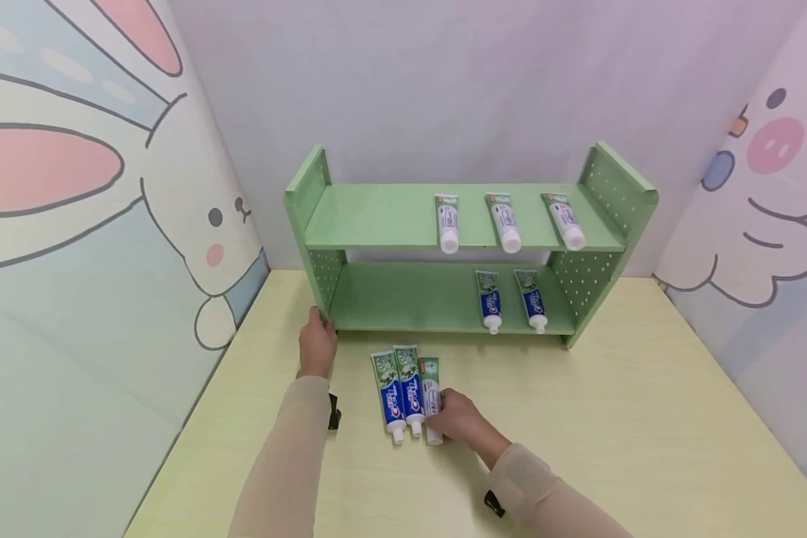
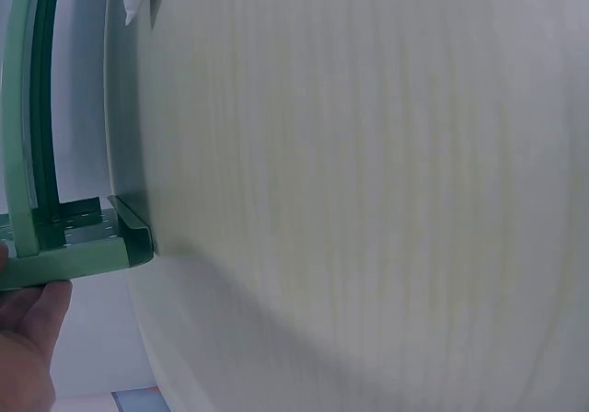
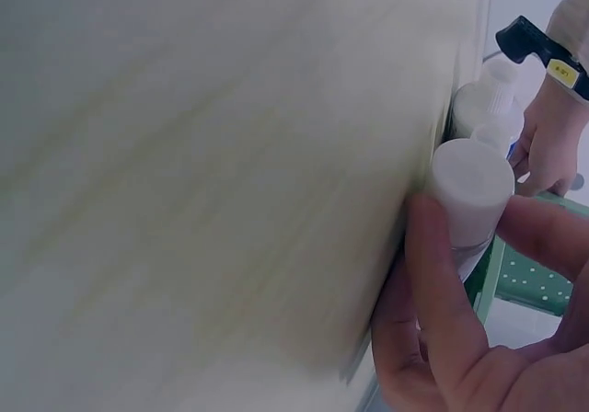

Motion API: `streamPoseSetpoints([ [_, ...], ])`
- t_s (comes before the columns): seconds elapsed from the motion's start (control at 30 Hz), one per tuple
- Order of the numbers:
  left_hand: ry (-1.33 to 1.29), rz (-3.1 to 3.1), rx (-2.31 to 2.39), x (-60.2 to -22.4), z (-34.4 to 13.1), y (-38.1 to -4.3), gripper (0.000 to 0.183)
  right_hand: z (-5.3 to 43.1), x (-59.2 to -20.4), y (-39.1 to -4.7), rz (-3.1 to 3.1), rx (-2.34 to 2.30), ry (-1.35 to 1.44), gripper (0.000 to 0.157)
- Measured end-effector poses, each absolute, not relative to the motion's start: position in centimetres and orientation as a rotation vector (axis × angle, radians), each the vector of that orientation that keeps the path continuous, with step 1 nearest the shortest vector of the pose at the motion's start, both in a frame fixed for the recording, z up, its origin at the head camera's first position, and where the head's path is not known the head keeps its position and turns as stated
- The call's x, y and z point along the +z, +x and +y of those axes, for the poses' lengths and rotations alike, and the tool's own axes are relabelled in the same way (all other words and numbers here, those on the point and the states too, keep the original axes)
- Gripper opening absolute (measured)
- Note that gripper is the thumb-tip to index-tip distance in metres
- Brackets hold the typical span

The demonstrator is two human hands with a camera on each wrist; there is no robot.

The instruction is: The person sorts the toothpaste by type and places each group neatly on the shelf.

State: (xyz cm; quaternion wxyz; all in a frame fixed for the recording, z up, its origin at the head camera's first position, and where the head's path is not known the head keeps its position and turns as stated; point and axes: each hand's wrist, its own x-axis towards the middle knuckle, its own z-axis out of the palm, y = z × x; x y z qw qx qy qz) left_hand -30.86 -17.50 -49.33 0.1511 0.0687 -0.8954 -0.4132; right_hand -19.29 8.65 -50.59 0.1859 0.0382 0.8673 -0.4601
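My right hand (image 1: 456, 415) pinches a white-and-green toothpaste tube (image 1: 430, 388) near its cap, as the tube lies on the table. In the right wrist view, fingers (image 3: 433, 265) and thumb stand on either side of the white cap (image 3: 471, 177). Beside that tube lie two blue-and-green toothpaste tubes (image 1: 388, 392), side by side with caps toward me. My left hand (image 1: 317, 345) grips the lower front of the left side panel of a green two-tier shelf (image 1: 403, 299); in the left wrist view its fingers (image 2: 46, 315) lie against the panel's outer face.
On the upper board (image 1: 376, 217) lie three white-and-green tubes (image 1: 506, 222), toward the right. Two blue-and-green tubes (image 1: 489, 302) lie on the lower board's right half. The pale wooden table (image 1: 645, 418) meets printed cartoon walls (image 1: 74, 299) at left and right.
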Motion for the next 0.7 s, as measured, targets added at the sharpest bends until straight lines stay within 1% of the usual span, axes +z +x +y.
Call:
streamPoseSetpoints([
  [0.23,0.207,-2.564,-1.194,-49.35,-17.54,-30.77,0.021,8.68,-50.3,-19.24,2.42,-1.289,0.107,0.058],
  [0.53,0.21,-2.579,-1.187,-49.43,-17.56,-30.75,0.02,8.88,-50.18,-19.26,2.432,-1.282,0.091,0.056],
  [0.7,0.204,-2.576,-1.171,-49.54,-17.55,-30.84,0.02,9.0,-49.96,-19.31,2.427,-1.267,0.11,0.061],
])
